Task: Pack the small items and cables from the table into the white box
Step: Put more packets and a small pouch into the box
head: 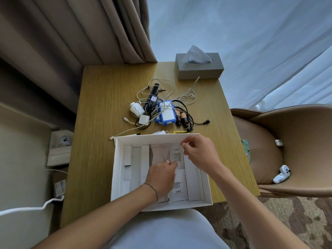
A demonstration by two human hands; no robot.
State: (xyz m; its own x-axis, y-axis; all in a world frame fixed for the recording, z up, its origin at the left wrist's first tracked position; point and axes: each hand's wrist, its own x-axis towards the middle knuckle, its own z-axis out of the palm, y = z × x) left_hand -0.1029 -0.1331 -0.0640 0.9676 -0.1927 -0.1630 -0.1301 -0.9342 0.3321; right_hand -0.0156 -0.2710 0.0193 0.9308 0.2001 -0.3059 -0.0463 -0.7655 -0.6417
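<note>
A person seated at a wooden table (100, 123) works both bare hands inside an open white box (117, 169) that sits at the table's near edge, at six o'clock from a heap of small items. At far left, off the table, a white cord (27, 207) trails across the floor. In the box's left half, upright white card dividers (128, 159) stand untouched. The left hand (162, 177), ring on one finger and thin bracelet at the wrist, reaches into the middle of the box with fingers curled down onto a printed white paper packet (177, 169); whether it pinches or only presses cannot be told. The right hand (196, 153), at two o'clock from the left, pinches the packet's upper corner narrowly between thumb and forefinger, just beside the box's far wall. At twelve o'clock from the box lie the unpacked things: a white plug adapter (136, 109), tangled white cables (161, 90), a black power adapter (152, 100), a blue-edged device (166, 115), two small brown bottles (181, 118) and a black cable (197, 123). Beyond them stands a grey tissue box (199, 69). At far right, a tan chair (287, 141) holds a white game controller (282, 174).
</note>
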